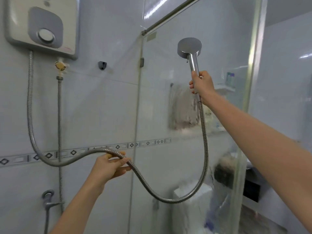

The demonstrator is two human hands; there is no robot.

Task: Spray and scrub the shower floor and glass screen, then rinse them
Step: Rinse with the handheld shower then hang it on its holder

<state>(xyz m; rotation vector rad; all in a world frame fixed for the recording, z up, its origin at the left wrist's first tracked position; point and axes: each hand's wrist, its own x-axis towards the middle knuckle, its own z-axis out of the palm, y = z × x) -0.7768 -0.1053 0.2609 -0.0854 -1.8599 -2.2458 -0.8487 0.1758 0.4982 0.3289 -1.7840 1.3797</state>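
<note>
My right hand grips the handle of a chrome shower head, held high with its round face turned toward the glass screen. Water runs down the glass below the head in a streaky patch. My left hand holds the ribbed metal hose lower down, fingers curled round it. The hose loops from the water heater, through my left hand, down and up to the shower head. The shower floor is out of view.
A white water heater hangs on the tiled wall at top left, with a valve and pipe below it. An empty shower-head bracket sits on the wall. A tap is at lower left. A chrome rail tops the screen.
</note>
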